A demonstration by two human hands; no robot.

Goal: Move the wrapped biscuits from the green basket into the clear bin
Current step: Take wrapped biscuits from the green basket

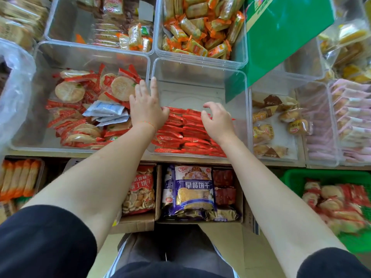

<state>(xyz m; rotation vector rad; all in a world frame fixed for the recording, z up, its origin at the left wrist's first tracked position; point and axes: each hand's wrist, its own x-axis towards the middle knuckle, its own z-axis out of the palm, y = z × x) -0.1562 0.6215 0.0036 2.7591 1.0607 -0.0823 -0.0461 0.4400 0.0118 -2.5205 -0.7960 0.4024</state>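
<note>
The shelf (281,164) is packed with see-through tubs of snacks. The clear bin (200,77) sits dead centre, and its near half holds a neat stack of red wrapped biscuits (180,135) standing on edge in rows, while the far half shows bare floor. Just left of it, another clear tub (40,97) holds a loose jumble of round biscuits in red-ended wrappers plus a couple of pale blue packets (104,109). Behind those, a tub of orange-wrapped bars (198,27). To the right, a tub with small cakes (263,129), and next to it rows of pink packets (353,117).

The green basket (297,175) is down at the lower right, below shelf level, with plenty of the same round wrapped biscuits lying in it in a heap.

Under the shelf there's a cardboard box with a blue bag of breakfast biscuits (192,189).

Both of the person's arms reach into the centre bin. The left hand (147,109) is spread flat, fingers straight, thumb touching the far end of the red stack, fingertips up by the bin's left wall. The right hand (217,121) has loosely curled fingers resting on top of the stack; whether it's pinching a packet or only touching, can't tell.
</note>
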